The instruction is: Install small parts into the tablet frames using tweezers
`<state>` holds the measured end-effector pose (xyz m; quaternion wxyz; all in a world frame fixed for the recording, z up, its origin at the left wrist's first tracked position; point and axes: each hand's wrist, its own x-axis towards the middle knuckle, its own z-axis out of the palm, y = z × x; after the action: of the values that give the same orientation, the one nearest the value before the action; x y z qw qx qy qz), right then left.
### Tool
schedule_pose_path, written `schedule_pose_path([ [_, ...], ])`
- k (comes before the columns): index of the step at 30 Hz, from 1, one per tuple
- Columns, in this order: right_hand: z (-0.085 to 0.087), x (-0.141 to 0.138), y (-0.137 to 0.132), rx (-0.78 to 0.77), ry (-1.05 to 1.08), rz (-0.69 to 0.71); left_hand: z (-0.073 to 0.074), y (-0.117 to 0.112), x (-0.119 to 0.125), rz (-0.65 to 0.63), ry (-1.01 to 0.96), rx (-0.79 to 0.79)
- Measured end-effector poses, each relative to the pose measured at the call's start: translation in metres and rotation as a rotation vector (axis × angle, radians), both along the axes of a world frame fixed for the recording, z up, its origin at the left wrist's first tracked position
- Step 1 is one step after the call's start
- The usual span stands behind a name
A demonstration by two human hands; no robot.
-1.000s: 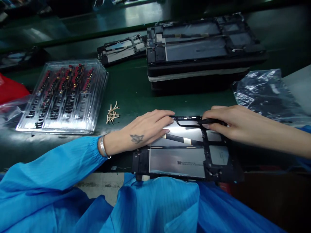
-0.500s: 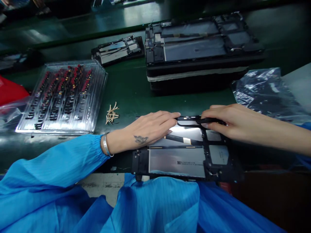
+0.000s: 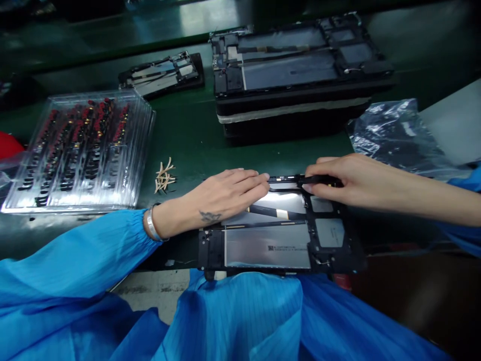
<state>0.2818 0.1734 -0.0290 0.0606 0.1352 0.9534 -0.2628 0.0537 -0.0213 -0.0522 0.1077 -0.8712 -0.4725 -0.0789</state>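
An opened tablet (image 3: 266,245), with silver battery areas and black frame parts, lies at the table's front edge. My left hand (image 3: 235,196) rests flat across its upper left part, fingers stretched out towards the far edge. My right hand (image 3: 334,178) is closed around a slim black tool, which looks like tweezers (image 3: 319,180), at the tablet's far edge. The tool's tip is close to a dark strip (image 3: 283,179) along that edge, just right of my left fingertips. What lies under my left palm is hidden.
Behind the tablet stands a stack of similar tablets (image 3: 289,65). Another opened device (image 3: 161,75) lies further left. Clear plastic trays (image 3: 78,150) hold rows of small red and black parts. Tan strips (image 3: 164,176) lie in a small pile, and a plastic bag (image 3: 391,130) is at right.
The whole scene has shifted slightly left and up in view. Both hands keep nearly the same places on the tablet, with the right hand's black tool still at the far edge.
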Motion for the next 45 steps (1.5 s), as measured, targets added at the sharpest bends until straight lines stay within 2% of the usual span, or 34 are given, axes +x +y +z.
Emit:
schedule_pose_path([
  [7, 0.001, -0.005, -0.003, 0.115, -0.047, 0.003, -0.003, 0.0, -0.005, -0.025, 0.032, 0.019],
  [21, 0.003, -0.01, -0.003, 0.184, -0.156, 0.043, 0.003, -0.001, -0.001, -0.045, 0.09, 0.056],
  [29, 0.003, -0.012, -0.006, 0.193, -0.152, 0.026, 0.003, -0.002, 0.003, -0.058, 0.117, 0.1],
  [34, -0.004, -0.012, -0.004, 0.206, -0.106, 0.023, 0.007, 0.001, 0.011, -0.037, 0.166, 0.134],
  [36, -0.004, -0.011, -0.003, 0.191, -0.054, 0.039, 0.011, 0.004, 0.017, -0.021, 0.2, 0.108],
  [38, 0.001, -0.006, -0.005, 0.182, 0.09, 0.018, 0.016, 0.009, 0.024, 0.017, 0.243, 0.069],
  [39, 0.006, -0.002, -0.01, 0.186, 0.208, -0.035, 0.017, 0.012, 0.028, 0.033, 0.264, 0.052],
  [41, 0.017, 0.009, -0.028, 0.173, 0.502, -0.23, 0.019, 0.019, 0.034, 0.043, 0.286, 0.033],
  [43, 0.023, 0.022, -0.057, 0.039, 0.757, -0.443, 0.019, 0.025, 0.036, 0.017, 0.278, 0.039],
  [45, 0.018, 0.033, -0.091, -0.268, 0.891, -0.45, 0.019, 0.032, 0.036, -0.02, 0.257, 0.051],
])
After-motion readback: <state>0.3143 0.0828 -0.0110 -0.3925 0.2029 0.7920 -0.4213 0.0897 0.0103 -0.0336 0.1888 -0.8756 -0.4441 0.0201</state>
